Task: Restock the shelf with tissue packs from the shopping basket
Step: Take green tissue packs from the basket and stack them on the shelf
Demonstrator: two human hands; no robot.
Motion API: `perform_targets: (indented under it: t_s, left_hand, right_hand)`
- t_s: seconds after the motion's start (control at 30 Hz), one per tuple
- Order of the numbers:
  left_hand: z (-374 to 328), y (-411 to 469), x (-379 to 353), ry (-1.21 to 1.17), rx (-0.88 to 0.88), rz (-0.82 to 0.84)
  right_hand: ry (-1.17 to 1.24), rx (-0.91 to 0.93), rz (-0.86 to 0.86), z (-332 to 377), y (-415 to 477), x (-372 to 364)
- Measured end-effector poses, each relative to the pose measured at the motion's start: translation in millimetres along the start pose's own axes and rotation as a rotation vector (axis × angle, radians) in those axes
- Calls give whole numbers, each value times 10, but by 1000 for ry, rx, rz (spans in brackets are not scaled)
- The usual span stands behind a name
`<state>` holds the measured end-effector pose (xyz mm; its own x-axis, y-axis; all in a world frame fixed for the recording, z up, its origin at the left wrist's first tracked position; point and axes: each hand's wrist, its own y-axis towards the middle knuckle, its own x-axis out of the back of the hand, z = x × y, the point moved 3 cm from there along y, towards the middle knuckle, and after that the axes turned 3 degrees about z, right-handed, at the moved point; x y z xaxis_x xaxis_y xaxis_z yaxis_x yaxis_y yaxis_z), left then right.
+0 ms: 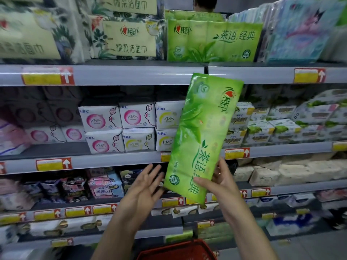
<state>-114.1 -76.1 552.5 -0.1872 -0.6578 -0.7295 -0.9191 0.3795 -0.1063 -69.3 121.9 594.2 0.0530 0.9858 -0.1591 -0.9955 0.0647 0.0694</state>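
A long green tissue pack (202, 132) stands tilted on end in front of the shelves, its top near the upper shelf edge (131, 74). My right hand (219, 179) grips its lower end, thumb across the front and fingers behind. My left hand (144, 186) is held just left of the pack's bottom corner with fingers spread and straight; whether it touches the pack I cannot tell. Matching green packs (212, 42) stand in a row on the upper shelf. The red shopping basket (180, 250) shows at the bottom edge, between my forearms.
Floral tissue packs (129, 40) stand left of the green row and blue packs (300, 32) right of it. White boxed packs (120, 126) fill the middle shelf. Lower shelves hold several other packs. A person's head shows behind the top shelf (204, 4).
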Motion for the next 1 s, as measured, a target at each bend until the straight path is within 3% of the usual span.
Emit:
perform_targets:
  t_s: [0.27, 0.67, 0.83, 1.0]
  left_hand:
    - [-270, 3, -80, 83, -115, 64]
    - [-845, -8, -189, 321, -229, 34]
    - [-929, -13, -119, 407, -187, 30]
    - [-980, -31, -160, 393, -190, 57]
  right_hand:
    - [-42, -36, 106, 130, 35, 244]
    - [-180, -162, 369, 349, 139, 406]
    - [-312, -237, 487, 428, 214, 432]
    - [-373, -216, 488, 529, 302, 427]
